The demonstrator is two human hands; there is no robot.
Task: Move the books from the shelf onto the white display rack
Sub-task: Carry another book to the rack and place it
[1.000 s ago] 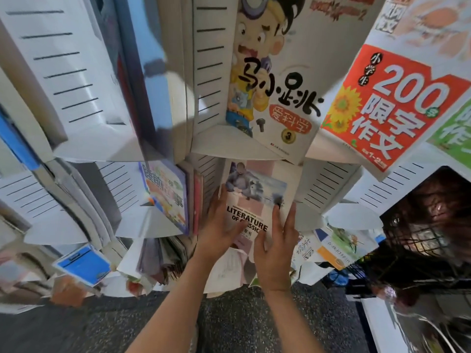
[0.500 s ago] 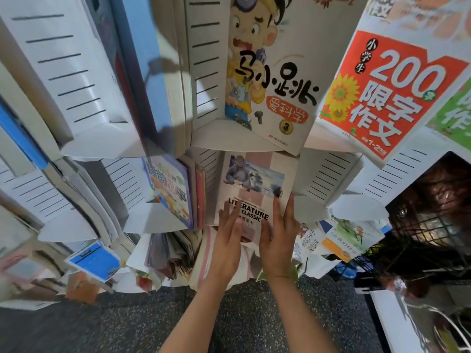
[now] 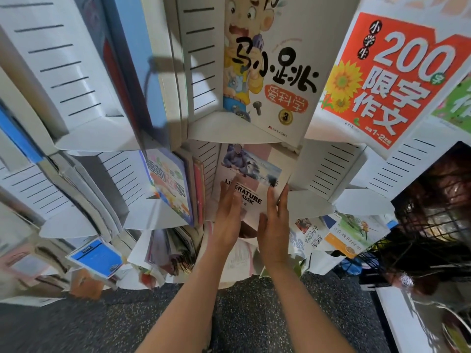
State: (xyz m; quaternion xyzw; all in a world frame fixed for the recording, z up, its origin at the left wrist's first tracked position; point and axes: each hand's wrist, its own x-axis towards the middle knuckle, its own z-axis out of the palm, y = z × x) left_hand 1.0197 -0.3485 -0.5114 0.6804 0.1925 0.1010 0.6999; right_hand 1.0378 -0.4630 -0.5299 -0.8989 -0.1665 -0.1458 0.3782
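A pale book titled "Literature Classic" (image 3: 251, 171) stands in a middle pocket of the white display rack (image 3: 328, 174), its top under the pocket above. My left hand (image 3: 228, 215) lies flat on the lower left of its cover with straight fingers. My right hand (image 3: 274, 225) has its fingers straight along the book's right edge and its thumb on the cover's lower part.
A cartoon book (image 3: 270, 72) and a red "200" book (image 3: 392, 77) fill the pockets above. A colourful book (image 3: 169, 184) sits in the pocket to the left. More books crowd the lower pockets. A black wire basket (image 3: 433, 225) stands right, on speckled dark floor (image 3: 76, 327).
The book has slid a little deeper into its pocket. My left hand has moved up from the book's lower edge onto its cover; my right hand stays at the right edge.
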